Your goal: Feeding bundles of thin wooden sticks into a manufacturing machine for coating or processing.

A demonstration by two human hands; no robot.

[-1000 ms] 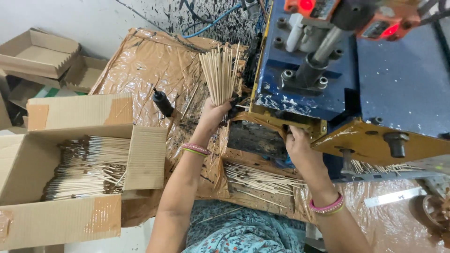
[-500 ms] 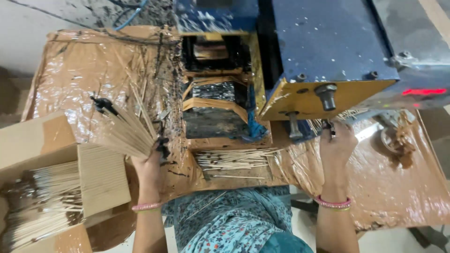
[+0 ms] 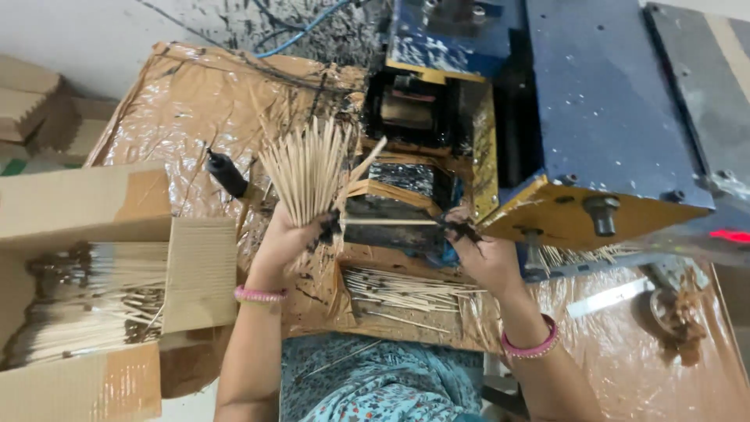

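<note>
My left hand (image 3: 287, 234) grips a fanned bundle of thin bamboo sticks (image 3: 306, 168), held upright in front of the blue and yellow machine (image 3: 547, 125). My right hand (image 3: 478, 252) pinches the end of a single stick (image 3: 391, 222) that lies level between both hands, at the machine's dark feed opening (image 3: 406, 176). The fingertips of both hands are blackened. A loose pile of sticks (image 3: 398, 289) lies on the board below the hands. Pink bangles sit on both wrists.
An open cardboard box (image 3: 94, 297) at the left holds many sticks. A black-handled tool (image 3: 226, 173) lies on the brown plastic-covered table (image 3: 195, 94). More cardboard boxes (image 3: 23, 101) stand far left. Dark paste clumps (image 3: 676, 312) sit at the right.
The view has swung; my left hand with the bundle has come in from the left toward the machine's opening. My right hand has left the machine's right underside and now pinches a single stick.
</note>
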